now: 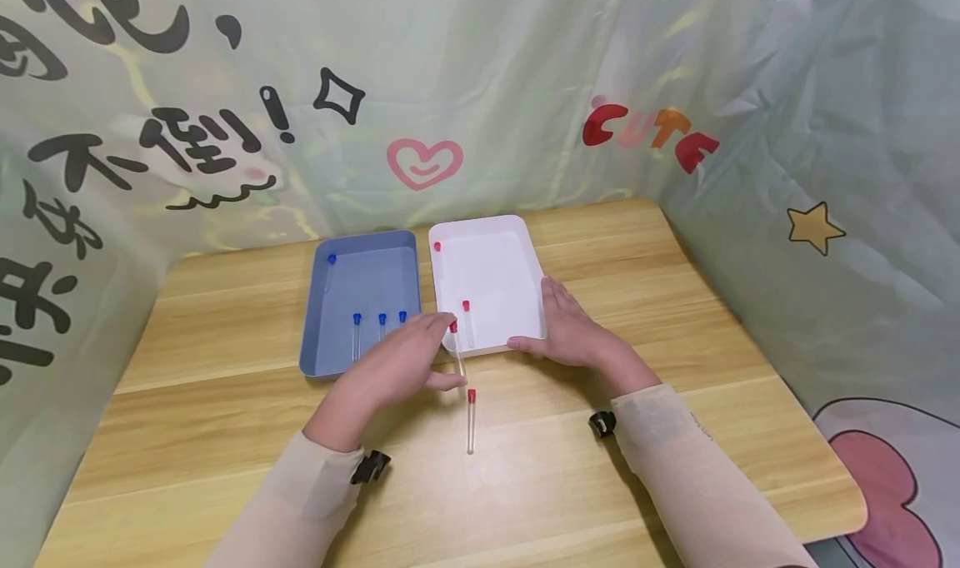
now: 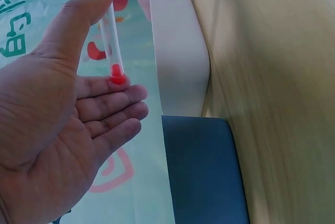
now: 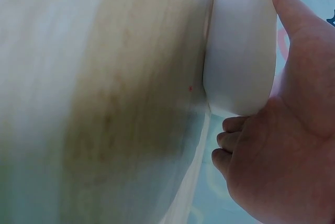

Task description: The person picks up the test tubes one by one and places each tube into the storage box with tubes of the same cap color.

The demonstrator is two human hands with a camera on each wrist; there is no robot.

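Note:
My left hand [image 1: 408, 356] pinches a red-capped test tube [image 2: 110, 38] lengthwise, thumb on the clear end and index finger at the cap. It is over the near left corner of the white tray [image 1: 534, 256]. My right hand [image 1: 570, 326] rests on that tray's near right corner, with straight fingers along the side and the thumb at the front edge. Inside the white tray lie a red-capped tube [image 1: 468, 326] and, at the far left, another red cap [image 1: 437, 246]. One more red-capped tube [image 1: 471, 425] lies on the wooden table in front.
A blue tray [image 1: 306, 335] stands left of the white one and holds several blue-capped tubes [image 1: 356, 339]; my left hand hides part of its near right corner. A printed curtain [image 1: 510, 77] hangs behind and beside the table [image 1: 540, 485].

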